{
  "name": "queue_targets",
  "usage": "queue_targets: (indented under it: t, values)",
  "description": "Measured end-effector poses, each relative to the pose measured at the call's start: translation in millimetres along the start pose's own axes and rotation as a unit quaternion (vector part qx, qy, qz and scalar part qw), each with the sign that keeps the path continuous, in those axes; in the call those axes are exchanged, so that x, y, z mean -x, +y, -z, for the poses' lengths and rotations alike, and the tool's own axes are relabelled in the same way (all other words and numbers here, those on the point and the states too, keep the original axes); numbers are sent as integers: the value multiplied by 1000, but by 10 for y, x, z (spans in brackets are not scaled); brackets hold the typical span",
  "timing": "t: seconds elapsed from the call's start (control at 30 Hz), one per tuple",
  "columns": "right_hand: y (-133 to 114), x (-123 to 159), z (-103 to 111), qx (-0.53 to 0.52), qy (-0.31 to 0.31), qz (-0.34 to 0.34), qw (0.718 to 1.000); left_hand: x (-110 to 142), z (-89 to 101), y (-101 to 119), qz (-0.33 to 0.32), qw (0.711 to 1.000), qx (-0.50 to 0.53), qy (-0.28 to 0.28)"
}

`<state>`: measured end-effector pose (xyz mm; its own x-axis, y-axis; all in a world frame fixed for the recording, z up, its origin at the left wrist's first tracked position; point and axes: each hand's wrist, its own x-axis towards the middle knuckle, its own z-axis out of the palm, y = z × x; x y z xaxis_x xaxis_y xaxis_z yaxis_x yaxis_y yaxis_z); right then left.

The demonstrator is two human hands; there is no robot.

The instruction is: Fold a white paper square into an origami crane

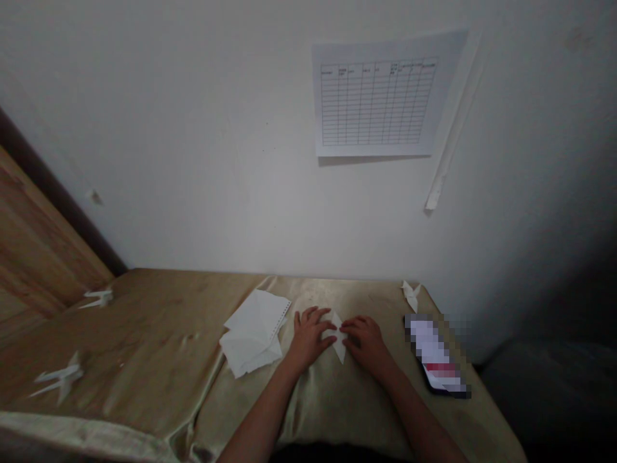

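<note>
Pinching a seemingly folded paper (339,352): both hands (311,337).

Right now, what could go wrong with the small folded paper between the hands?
The left hand and right hand both touch the folded paper with their fingertips, so uneven pressure could skew or crease it.
The glossy cloth under it is wrinkled, and might let it slide or give a poor surface for a crisp fold.
The loose sheets lie close beside the left hand; a sideways sweep could shift them.
</note>
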<state>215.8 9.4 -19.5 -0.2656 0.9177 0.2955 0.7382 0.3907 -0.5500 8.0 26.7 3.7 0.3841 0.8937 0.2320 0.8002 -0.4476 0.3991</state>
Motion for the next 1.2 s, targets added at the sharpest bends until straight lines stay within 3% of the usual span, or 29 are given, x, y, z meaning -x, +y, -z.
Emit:
queue_targets:
  t: [0.3, 0.53, 0.8, 1.2]
  values:
    - [3, -4, -2, -4, -4, -13, 1000, 17, 1, -5, 3, 998, 57, -12]
    - [-5, -1, 5, 3, -12, -12, 1000, 2, -6, 4, -3, 995, 91, 29]
    - [-46, 15, 28, 0, -8, -10, 1000, 16, -22, -102, -7, 999, 49, -19]
    - [-68, 21, 49, -1, -6, 5, 1000, 27, 3, -170, -41, 998, 40, -19]
